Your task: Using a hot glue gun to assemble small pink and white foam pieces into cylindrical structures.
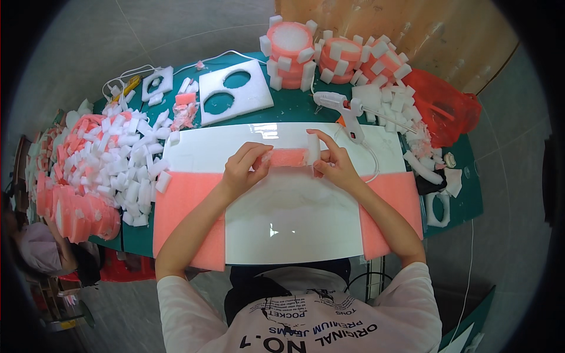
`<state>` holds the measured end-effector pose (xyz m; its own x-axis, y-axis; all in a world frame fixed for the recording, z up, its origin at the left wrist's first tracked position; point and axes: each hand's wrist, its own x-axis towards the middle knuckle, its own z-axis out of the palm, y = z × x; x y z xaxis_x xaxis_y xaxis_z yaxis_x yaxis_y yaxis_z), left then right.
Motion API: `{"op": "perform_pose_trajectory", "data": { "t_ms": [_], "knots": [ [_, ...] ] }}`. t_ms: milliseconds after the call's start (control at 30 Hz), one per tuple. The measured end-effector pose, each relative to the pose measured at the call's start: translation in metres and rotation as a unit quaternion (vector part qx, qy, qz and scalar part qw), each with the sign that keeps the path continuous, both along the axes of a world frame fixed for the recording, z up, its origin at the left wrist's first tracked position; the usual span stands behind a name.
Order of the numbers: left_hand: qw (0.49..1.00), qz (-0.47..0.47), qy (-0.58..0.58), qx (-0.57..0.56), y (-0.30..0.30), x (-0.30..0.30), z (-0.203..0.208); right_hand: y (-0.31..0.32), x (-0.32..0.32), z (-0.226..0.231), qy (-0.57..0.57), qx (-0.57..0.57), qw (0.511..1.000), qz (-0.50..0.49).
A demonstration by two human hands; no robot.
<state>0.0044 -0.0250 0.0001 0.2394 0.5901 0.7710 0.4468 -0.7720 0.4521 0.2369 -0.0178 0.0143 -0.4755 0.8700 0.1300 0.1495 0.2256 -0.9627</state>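
Head view: the left hand (240,170) pinches the pink foam (288,157), the right hand (338,167) the white block (313,146), and uneven pressing could set it crooked.

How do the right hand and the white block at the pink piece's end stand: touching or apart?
Touching. The head view shows the right hand gripping the white block, its fingers at both ends.

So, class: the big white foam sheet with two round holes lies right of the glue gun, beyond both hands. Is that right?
The side is wrong: the head view shows the foam sheet left of the glue gun, beyond the left hand and right hand.
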Motion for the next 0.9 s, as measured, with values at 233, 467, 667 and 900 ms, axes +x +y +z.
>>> {"op": "perform_pose_trajectory", "data": {
  "t_ms": [233,467,667,900],
  "knots": [
    [0.996,-0.051,-0.001,-0.069,0.0007,-0.0020,0.0049,-0.0004,0.0002,-0.0002,-0.002,0.000,1.000,0.000],
    [0.997,-0.036,0.014,-0.060,0.0000,-0.0006,0.0026,0.0006,0.0004,-0.0010,0.005,-0.003,1.000,0.006],
    [0.997,-0.051,0.012,-0.062,0.0009,-0.0032,0.0045,-0.0004,-0.0009,-0.0003,0.001,-0.010,1.000,0.004],
    [0.996,-0.057,-0.005,-0.063,0.0017,-0.0029,0.0034,0.0003,0.0001,-0.0017,0.004,-0.009,1.000,0.009]
  ]
}}
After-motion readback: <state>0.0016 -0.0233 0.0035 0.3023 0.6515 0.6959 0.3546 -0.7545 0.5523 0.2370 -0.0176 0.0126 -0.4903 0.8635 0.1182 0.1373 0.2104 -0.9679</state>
